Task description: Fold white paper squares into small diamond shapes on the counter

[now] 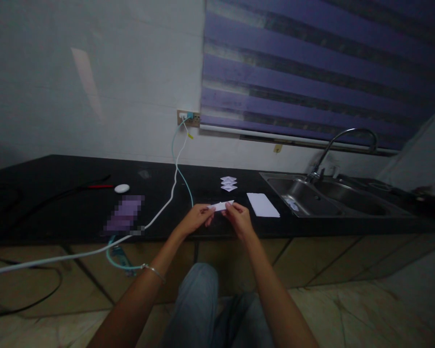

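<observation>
A small folded piece of white paper (220, 206) is held level between my two hands, just over the front part of the dark counter. My left hand (198, 216) pinches its left end. At its right end, the thumb and fingers of my right hand (239, 219) close on it. Beyond my hands, several folded white paper pieces (228, 183) with pointed ends lie in a column. To the right of my right hand rests a stack of white paper sheets (263, 205).
A steel sink (275, 181) with a curved faucet (326, 150) is set in the counter (159, 176) at right. White and teal cables (174, 183) run from a wall outlet (188, 118). A blurred purple phone-like object (125, 213) and a white oval object (122, 188) lie at left.
</observation>
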A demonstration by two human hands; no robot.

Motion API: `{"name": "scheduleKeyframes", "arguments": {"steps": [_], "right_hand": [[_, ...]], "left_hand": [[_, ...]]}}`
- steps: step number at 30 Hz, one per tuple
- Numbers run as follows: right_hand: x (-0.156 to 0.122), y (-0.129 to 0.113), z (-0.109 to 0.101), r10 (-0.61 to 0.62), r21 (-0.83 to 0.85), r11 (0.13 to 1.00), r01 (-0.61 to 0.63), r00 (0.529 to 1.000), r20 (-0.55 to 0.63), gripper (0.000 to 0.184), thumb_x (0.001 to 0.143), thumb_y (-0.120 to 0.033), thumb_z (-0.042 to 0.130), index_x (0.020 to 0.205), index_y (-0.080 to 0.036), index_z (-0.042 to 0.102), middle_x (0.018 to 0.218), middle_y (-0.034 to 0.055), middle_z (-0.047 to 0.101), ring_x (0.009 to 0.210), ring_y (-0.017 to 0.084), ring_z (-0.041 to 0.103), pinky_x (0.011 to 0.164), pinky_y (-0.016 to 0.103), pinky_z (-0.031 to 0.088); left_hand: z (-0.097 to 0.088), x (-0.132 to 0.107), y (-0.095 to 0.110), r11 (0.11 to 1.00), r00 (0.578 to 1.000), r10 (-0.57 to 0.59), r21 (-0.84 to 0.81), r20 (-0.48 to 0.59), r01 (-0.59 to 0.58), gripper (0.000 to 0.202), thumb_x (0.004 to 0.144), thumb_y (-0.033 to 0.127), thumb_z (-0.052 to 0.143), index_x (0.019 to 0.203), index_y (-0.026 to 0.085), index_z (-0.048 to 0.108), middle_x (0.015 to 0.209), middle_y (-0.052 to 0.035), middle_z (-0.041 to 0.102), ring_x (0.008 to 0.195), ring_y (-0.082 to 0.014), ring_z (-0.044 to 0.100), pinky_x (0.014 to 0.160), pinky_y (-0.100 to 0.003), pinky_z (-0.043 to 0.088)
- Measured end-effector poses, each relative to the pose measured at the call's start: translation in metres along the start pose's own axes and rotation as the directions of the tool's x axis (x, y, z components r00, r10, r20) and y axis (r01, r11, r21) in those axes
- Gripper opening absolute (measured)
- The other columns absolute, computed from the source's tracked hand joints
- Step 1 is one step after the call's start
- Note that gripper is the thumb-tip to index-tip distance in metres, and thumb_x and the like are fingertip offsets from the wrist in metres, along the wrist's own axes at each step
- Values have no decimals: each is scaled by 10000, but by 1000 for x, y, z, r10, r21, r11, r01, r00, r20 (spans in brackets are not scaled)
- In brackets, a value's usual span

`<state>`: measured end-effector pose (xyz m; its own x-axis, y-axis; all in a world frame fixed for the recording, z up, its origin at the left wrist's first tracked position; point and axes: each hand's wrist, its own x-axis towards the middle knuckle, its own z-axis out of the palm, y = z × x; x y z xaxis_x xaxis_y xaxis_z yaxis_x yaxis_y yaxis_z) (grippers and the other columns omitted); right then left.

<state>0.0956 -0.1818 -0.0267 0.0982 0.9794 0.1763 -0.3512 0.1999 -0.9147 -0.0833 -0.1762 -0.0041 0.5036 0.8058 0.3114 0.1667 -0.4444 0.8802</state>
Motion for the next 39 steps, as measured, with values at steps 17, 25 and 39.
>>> {"name": "scheduleKeyframes", "arguments": {"steps": [17,25,39], "right_hand": [[-7,-3,1,-129,-309,939,147,988,79,331,735,-472,691,720,-145,736,683,41,687,662,180,622,683,308,491],[-5,-3,2,-221,-321,921,222,974,41,425,747,-403,671,1113,-189,634,972,74,670,813,190,620,698,291,497],[-6,-16,-4,-376,-711,440,549,831,409,118,800,-240,623,879,-210,706,1034,72,530,991,199,532,819,329,469]], "left_hand": [[-1,10,-19,967,984,-175,-191,-27,167,684,892,649,216,589,136,552,464,-22,525,407,-96,466,443,-219,294],[3,8,-12,985,979,-145,-113,-144,129,526,876,595,347,660,155,536,539,-2,531,482,-118,488,501,-233,368],[11,7,-15,919,991,21,392,-132,33,388,928,458,363,761,191,590,723,-56,636,662,-181,566,620,-267,347]]}}
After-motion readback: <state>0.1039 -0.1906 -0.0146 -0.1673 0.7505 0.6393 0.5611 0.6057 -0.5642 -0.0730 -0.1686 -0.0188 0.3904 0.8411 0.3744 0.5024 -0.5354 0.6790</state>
